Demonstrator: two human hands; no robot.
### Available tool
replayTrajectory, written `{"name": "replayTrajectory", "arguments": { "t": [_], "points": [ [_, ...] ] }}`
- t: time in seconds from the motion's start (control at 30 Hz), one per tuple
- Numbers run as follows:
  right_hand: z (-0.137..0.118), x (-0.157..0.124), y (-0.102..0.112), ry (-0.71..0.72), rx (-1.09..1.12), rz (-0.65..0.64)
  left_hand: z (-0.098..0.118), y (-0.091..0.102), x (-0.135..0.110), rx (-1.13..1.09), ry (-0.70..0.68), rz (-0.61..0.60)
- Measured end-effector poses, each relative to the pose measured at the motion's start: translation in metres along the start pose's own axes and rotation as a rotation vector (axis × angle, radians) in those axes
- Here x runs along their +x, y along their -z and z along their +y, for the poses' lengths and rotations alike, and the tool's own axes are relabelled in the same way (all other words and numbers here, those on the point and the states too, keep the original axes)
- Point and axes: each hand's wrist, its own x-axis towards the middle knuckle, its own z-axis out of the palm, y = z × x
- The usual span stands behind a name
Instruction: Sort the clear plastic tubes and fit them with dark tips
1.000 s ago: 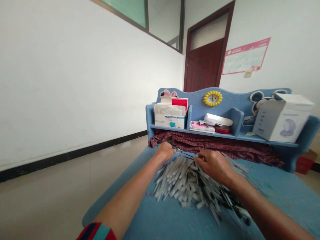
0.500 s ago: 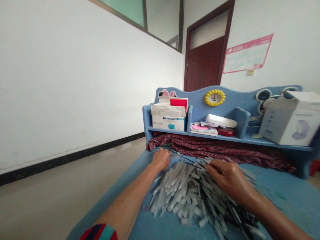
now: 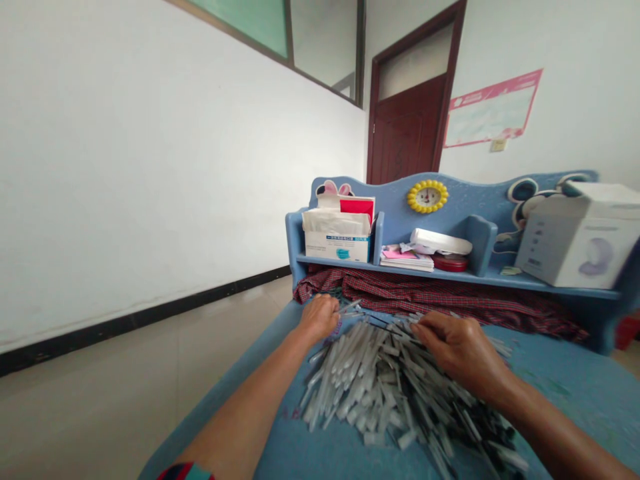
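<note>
A loose heap of slim translucent plastic sticks (image 3: 350, 373), some with dark parts, lies spread on the blue desktop. Beyond its far left edge is my left hand (image 3: 319, 317), fingers closed, with the ends of a few clear sticks (image 3: 351, 307) poking out on its right side. My right hand (image 3: 455, 343) is over the heap's right side, thumb and fingers pinched together at its upper edge; what is between the fingertips is hidden. A thin black stick (image 3: 380, 322) lies at the top of the heap, left of the right fingertips.
A crumpled red checked cloth (image 3: 400, 293) lies along the desk's back. Above it, the blue shelf (image 3: 345, 264) holds a mask box (image 3: 337, 245), papers (image 3: 407, 261), a red round tin (image 3: 450, 263) and a large white box (image 3: 570, 240). A white wall (image 3: 150, 167) stands left.
The left hand has shifted slightly left, and the clear sticks beside its fingers now point up to the right. My right hand stays nearly in place, still pinched. The view has moved slightly.
</note>
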Motion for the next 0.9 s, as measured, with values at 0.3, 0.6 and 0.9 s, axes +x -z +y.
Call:
{"name": "replayTrajectory", "arguments": {
  "t": [0.3,0.6,0.9],
  "points": [
    [0.002,0.010,0.010,-0.102,0.120,0.036,0.051,0.040,-0.021,-0.485,-0.238,-0.136],
    [-0.002,0.014,0.014,-0.303,0.472,-0.153,0.073,0.046,-0.032,-0.622,-0.277,-0.204],
    [0.002,0.015,0.013,-0.339,0.595,-0.202,0.074,0.046,-0.033,-0.678,-0.291,-0.233]
  ]
}}
